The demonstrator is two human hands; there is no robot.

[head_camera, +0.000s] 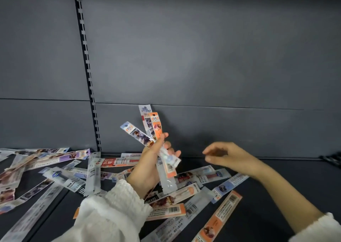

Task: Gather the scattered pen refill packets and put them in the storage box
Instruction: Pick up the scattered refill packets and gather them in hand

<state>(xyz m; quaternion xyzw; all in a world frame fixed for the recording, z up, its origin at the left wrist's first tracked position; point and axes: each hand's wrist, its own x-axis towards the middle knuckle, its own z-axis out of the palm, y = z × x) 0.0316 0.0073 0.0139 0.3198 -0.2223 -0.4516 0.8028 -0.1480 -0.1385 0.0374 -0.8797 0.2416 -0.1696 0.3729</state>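
1. Nearest the camera, scattered refill packets lay criss-crossed on the dark shelf, many overlapping
2. Just above them, the left hand gripped a fanned bunch of packets near their lower halves, with the tops splayed upward
3. The right hand hovered beside it without touching, fingers loosely curled, empty and slightly blurred
4. The danger, as I judged it: a fan that loose in slick wrappers could slide out if another packet were pushed in
5. Behind stood the grey back panel and slotted upright, with no storage box in view
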